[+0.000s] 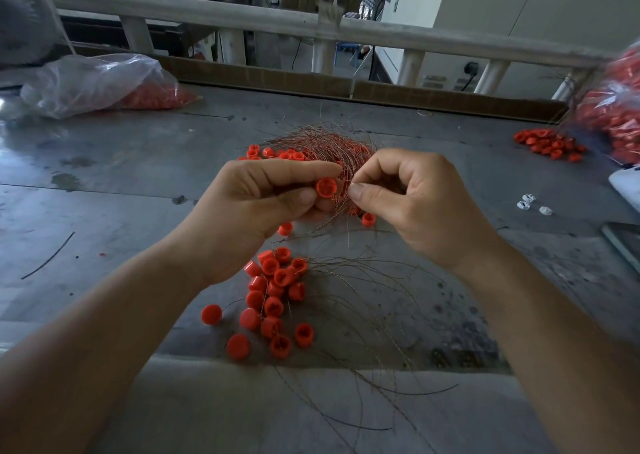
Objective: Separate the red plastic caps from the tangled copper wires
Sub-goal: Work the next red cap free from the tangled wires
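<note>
The left hand [263,193] holds one red cap [326,187] between the thumb and the forefinger, with the open side of the cap turned to the camera; the other fingers are curled under it. The right hand [408,204] is also curled, and its thumb and forefinger pinch a thin wire just beside this cap. Both hands are in front of the tangle of copper wires [329,145], which lies on the grey table [121,176] and partly hangs between the fingers.

More red caps sit at the left edge of the tangle, and a few lie just under it. Nearer to the person than the tangle there is a pile of red caps [277,294], with loose wires [374,315] that spread to the right of the pile. Far to the right of the tangle lies a small heap of caps [550,145], beside a clear bag [620,107] full of red caps. Far to the left of the tangle lies another plastic bag [104,79], with some red caps inside. Between the tangle and the right edge there are small white pieces [530,204]. Behind the tangle a pale railing [207,13] runs along the table.
</note>
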The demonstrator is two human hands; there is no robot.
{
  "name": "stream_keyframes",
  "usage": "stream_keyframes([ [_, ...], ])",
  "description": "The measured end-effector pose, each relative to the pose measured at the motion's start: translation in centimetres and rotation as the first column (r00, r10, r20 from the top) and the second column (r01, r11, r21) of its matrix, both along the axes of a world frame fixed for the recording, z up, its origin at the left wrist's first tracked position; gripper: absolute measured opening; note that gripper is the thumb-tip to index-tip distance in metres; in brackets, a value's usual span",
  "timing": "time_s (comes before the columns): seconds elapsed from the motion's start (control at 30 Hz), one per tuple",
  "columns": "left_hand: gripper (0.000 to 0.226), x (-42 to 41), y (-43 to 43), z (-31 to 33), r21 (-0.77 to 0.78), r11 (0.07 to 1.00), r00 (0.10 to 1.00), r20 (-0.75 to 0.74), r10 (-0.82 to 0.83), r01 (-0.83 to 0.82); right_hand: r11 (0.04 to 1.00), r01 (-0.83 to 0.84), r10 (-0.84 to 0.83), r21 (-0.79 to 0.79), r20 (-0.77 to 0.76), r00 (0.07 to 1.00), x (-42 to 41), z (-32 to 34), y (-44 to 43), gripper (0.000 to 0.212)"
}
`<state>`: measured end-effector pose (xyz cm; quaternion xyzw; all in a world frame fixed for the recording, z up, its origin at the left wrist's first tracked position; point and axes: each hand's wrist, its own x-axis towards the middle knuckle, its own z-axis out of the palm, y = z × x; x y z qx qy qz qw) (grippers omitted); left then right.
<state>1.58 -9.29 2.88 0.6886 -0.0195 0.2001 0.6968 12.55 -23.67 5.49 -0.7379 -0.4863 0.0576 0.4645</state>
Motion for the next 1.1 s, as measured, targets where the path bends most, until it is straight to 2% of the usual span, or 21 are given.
stream_keyframes([
  [0.33,0.029,-0.19,0.03,0.05,0.036,0.999,1.0,0.015,-0.016,0.016,1.0,0.003,-0.003,-0.022,0.001,1.0,-0.11,0.04,-0.04,0.019],
  [0.8,0.026,-0.27,-0.12,0.3,0.004,1.0,1.0,-0.003,-0.031,0.031,1.0,-0.004,0.004,-0.007,-0.01,1.0,-0.11,0.02,-0.09,0.02],
  [1.1,0.034,-0.28,0.15,0.19,0.017,1.0,1.0,-0.008,-0.022,0.022,0.999,-0.034,0.034,0.013,0.02,0.999,-0.25,0.09,-0.13,0.014],
])
